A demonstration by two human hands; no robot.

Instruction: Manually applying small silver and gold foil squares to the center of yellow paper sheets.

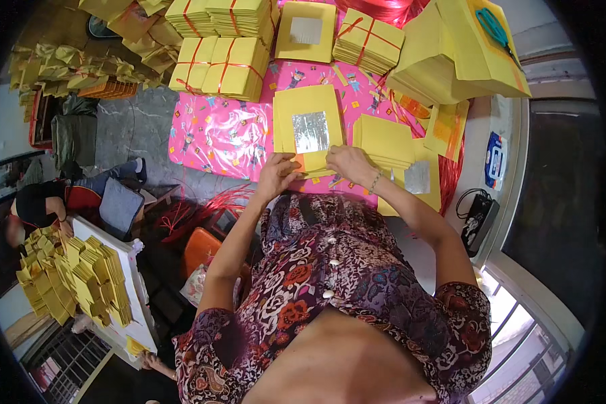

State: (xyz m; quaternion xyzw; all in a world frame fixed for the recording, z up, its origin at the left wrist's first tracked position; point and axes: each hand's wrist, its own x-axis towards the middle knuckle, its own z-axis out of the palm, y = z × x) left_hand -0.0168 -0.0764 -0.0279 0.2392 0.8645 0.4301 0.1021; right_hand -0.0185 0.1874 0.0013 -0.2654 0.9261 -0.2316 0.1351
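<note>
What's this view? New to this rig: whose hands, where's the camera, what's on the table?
No machine here: these are a person's bare hands, seen by a wide fisheye camera worn on the head and looking down, so straight edges bend. The left hand and right hand touch the near edge of a yellow paper stack topped by a silver square; how firmly they grip is unclear. On the pink tablecloth are also yellow bundles tied with red ribbon.

Looks like a stack of yellow paper sheets [310,99], topped by a shiny, crinkled silver square [311,131]. Lies flat on the pink patterned table cover [219,131], with edges slightly uneven.
</note>
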